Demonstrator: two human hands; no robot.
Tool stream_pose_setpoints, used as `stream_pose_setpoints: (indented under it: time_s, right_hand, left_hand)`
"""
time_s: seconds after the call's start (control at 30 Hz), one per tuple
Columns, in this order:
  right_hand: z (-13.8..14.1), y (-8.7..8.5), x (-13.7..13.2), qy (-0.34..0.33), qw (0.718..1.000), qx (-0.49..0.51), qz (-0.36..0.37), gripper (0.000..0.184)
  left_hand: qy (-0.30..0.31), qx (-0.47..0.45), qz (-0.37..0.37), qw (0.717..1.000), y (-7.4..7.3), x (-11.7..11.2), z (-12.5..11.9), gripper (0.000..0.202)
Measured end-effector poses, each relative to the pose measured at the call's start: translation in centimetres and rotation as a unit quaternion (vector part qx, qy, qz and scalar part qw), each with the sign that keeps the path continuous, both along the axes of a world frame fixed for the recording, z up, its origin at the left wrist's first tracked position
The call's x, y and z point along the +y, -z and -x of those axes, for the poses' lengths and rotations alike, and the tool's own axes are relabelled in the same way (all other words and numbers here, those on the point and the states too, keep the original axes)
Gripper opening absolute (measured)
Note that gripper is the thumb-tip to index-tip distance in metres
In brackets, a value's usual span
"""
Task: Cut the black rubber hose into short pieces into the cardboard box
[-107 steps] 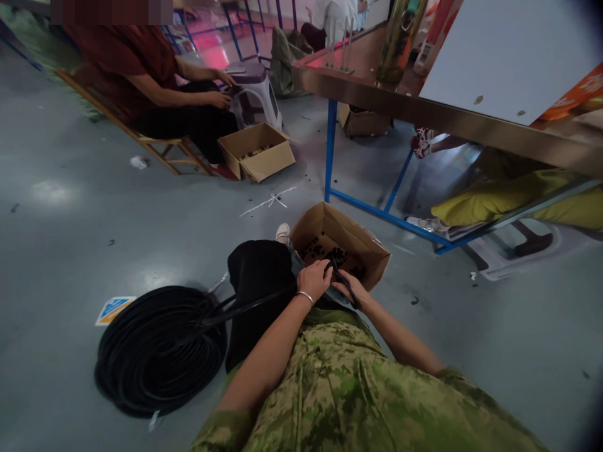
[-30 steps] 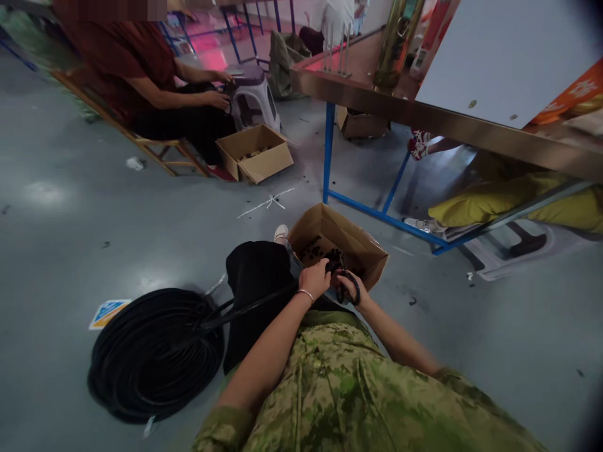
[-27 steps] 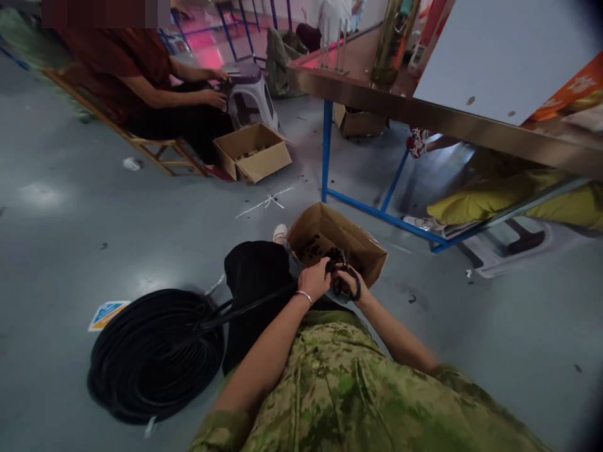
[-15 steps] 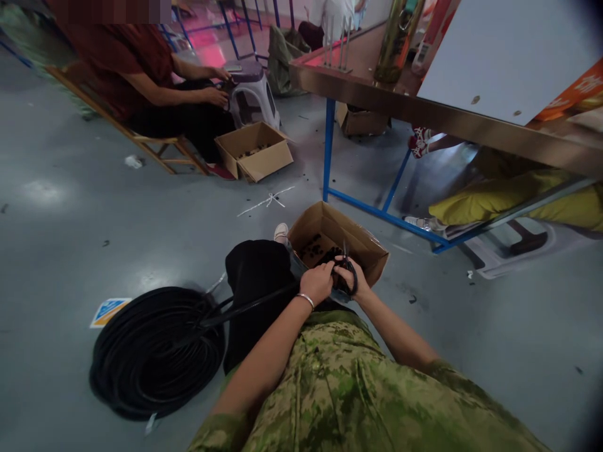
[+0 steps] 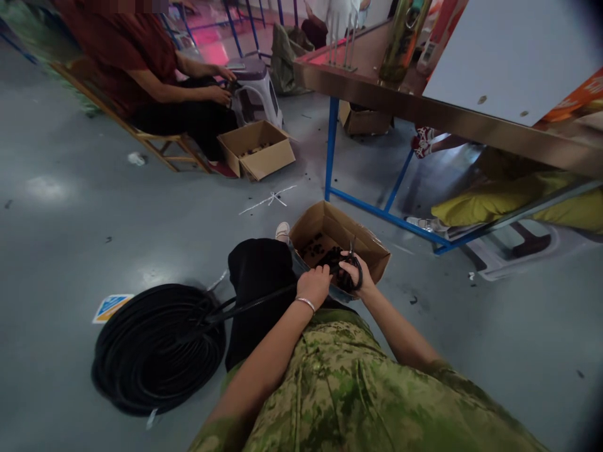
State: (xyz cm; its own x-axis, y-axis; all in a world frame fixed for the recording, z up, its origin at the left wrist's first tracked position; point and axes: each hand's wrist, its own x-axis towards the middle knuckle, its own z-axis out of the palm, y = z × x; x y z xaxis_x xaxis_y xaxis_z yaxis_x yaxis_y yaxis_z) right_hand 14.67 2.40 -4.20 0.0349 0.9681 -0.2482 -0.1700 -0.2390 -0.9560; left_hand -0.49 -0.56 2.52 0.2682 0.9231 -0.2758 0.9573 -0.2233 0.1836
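Observation:
A big coil of black tubing (image 5: pixel 157 348) lies on the floor at my left, and one strand (image 5: pixel 254 302) runs from it up across my lap. My left hand (image 5: pixel 315 284) is closed on the end of that strand. My right hand (image 5: pixel 357 275) grips black-handled scissors (image 5: pixel 351 269), its fingers through the loops, right beside the left hand. Both hands hover over the near edge of an open cardboard box (image 5: pixel 366 246) that holds several small black cut pieces (image 5: pixel 320 248).
A metal-topped table on blue legs (image 5: pixel 330 144) stands ahead on the right, with yellow bundles (image 5: pixel 494 198) beneath it. Another person in a red top (image 5: pixel 136 56) sits on a wooden chair at the far left, beside a second cardboard box (image 5: pixel 257 149) and a plastic stool (image 5: pixel 254 88).
My right hand has turned the scissors and shifted them slightly toward the box. My left hand has stayed on the tubing end. The coil has not moved.

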Motion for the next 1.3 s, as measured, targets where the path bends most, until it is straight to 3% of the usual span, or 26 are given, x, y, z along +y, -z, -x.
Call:
stream_pose_setpoints:
  time_s: [0.23, 0.37, 0.5, 0.73, 1.3]
  right_hand:
    - [-0.3, 0.3, -1.0, 0.0, 0.999, -0.038, -0.016, 0.053]
    - [-1.4, 0.3, -2.8, -0.079, 0.994, -0.07, -0.009, 0.054]
    - [-2.0, -0.2, -4.1, -0.162, 0.977, -0.138, -0.032, 0.05]
    - [-1.3, -1.0, -3.2, -0.213, 0.956, -0.186, -0.082, 0.046]
    - [-1.6, -0.2, -2.5, -0.233, 0.951, -0.18, -0.091, 0.056]
  left_hand:
    - [-0.04, -0.01, -0.025, 0.999, 1.1, 0.7, 0.3, 0.031]
    - [-0.07, -0.01, -0.041, 0.997, 1.2, 0.9, 0.4, 0.032]
    - [-0.061, -0.007, -0.059, 0.996, 1.2, 0.9, 0.4, 0.031]
    - [-0.038, -0.003, -0.065, 0.997, 1.5, 0.9, 0.5, 0.03]
    - [-0.034, -0.005, -0.076, 0.997, 1.8, 0.8, 0.5, 0.03]
